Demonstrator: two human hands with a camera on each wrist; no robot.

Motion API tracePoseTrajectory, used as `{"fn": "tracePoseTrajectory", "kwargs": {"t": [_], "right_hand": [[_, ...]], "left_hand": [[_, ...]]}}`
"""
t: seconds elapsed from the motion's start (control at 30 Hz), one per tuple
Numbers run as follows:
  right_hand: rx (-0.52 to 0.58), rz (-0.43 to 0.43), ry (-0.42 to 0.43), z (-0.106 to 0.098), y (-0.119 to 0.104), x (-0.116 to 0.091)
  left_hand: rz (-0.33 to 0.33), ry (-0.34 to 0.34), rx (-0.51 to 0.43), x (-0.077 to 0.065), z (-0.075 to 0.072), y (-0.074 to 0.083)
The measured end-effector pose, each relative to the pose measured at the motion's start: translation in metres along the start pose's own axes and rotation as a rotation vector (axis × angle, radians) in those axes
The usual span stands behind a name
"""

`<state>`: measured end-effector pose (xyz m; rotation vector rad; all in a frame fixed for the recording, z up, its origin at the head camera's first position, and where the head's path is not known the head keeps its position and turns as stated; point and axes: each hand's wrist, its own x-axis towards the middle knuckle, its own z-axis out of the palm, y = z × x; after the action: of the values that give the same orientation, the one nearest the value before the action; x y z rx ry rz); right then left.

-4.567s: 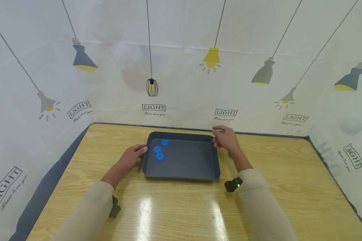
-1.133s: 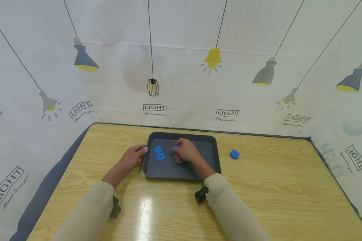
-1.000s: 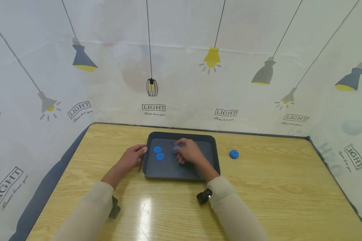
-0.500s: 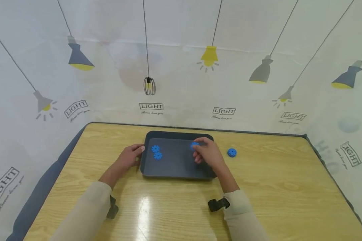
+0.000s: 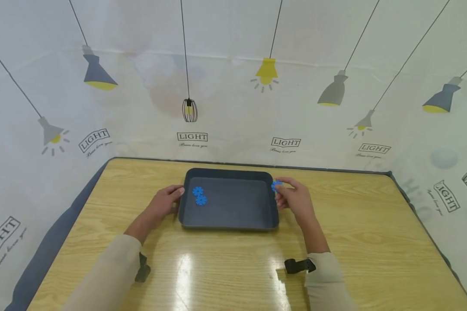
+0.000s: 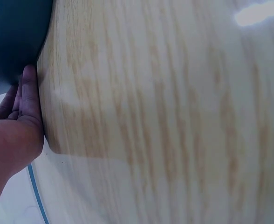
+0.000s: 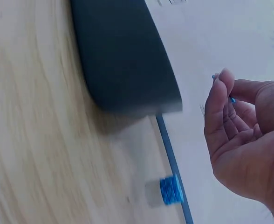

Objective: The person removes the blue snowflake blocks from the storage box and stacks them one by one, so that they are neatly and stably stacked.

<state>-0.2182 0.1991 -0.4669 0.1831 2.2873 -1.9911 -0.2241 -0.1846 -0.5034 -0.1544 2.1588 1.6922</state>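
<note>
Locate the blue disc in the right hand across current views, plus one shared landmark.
Head: blue disc right of centre, pinched by the right hand.
Left wrist: not visible.
Right wrist: right half, mostly hidden by that hand.
Shared landmark: dark tray, in all three.

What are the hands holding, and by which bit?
The right hand pinches a blue disc with its left edge poking out; the exact spot is covered. The left hand grips the tray by its left rim.

Tray (image 5: 235, 207) common to downward head view, close wrist views
</note>
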Motion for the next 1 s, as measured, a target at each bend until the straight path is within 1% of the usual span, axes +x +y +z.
{"fn": "tracePoseTrajectory", "kwargs": {"t": [0.1,0.27,0.47,0.57,0.77,1.0], "right_hand": [[0.006,0.004,0.037,-0.013,0.003,-0.001],[0.026,0.051,0.099,-0.033,0.007,-0.002],[0.055,0.105,0.125,-0.048,0.011,-0.002],[0.050,0.130,0.129,-0.053,0.014,0.000],[0.016,0.175,0.143,-0.057,0.023,0.006],[-0.013,0.216,0.122,-0.058,0.033,0.012]], "left_hand": [[0.008,-0.002,0.000,0.001,0.000,-0.001],[0.010,-0.005,0.000,0.003,-0.001,-0.002],[0.011,-0.010,-0.018,0.001,-0.001,0.000],[0.006,-0.012,-0.025,0.001,-0.001,0.000],[-0.004,-0.010,-0.007,0.002,-0.001,-0.001],[0.001,-0.002,0.000,0.003,-0.001,-0.002]]}}
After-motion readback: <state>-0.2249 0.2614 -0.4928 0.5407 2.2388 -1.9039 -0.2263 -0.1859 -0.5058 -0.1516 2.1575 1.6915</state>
